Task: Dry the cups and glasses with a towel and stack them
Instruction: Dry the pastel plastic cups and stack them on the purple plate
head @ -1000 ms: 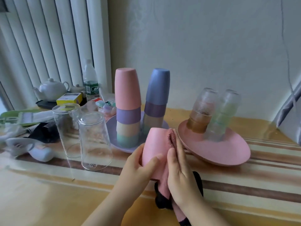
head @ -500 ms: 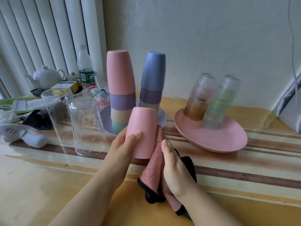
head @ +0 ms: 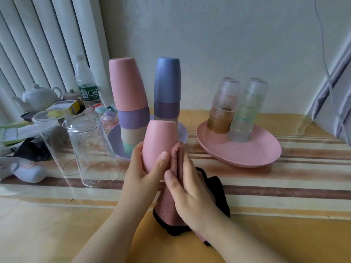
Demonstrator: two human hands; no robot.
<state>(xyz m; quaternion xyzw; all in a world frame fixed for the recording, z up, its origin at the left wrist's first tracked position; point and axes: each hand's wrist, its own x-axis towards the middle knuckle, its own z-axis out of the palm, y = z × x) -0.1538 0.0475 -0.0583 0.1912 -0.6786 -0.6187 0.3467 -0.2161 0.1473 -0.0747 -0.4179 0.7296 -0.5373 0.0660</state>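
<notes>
My left hand [head: 142,173] grips a pink cup [head: 159,141], held upside down in front of me above the table. My right hand [head: 188,194] holds a pink and black towel [head: 169,207] against the cup's right side, fingers lying along the cloth. Behind the cup, a purple plate [head: 182,133] carries two upside-down stacks: one topped by a pink cup [head: 125,84], one topped by a blue cup [head: 167,78]. A pink plate [head: 247,154] on the right bears two stacks of glasses [head: 235,109]. Two clear glasses [head: 89,149] stand upside down at left.
At the far left lie a white teapot [head: 38,95], a water bottle [head: 85,84], a yellow box [head: 66,107], a dark cloth [head: 32,150] and a small white device [head: 28,171]. A wall runs behind the table and a grey curtain [head: 334,88] hangs at right.
The cup turned from lying sideways to standing upside down in my left hand. My right hand slid with the towel from the cup's mouth down along its right side.
</notes>
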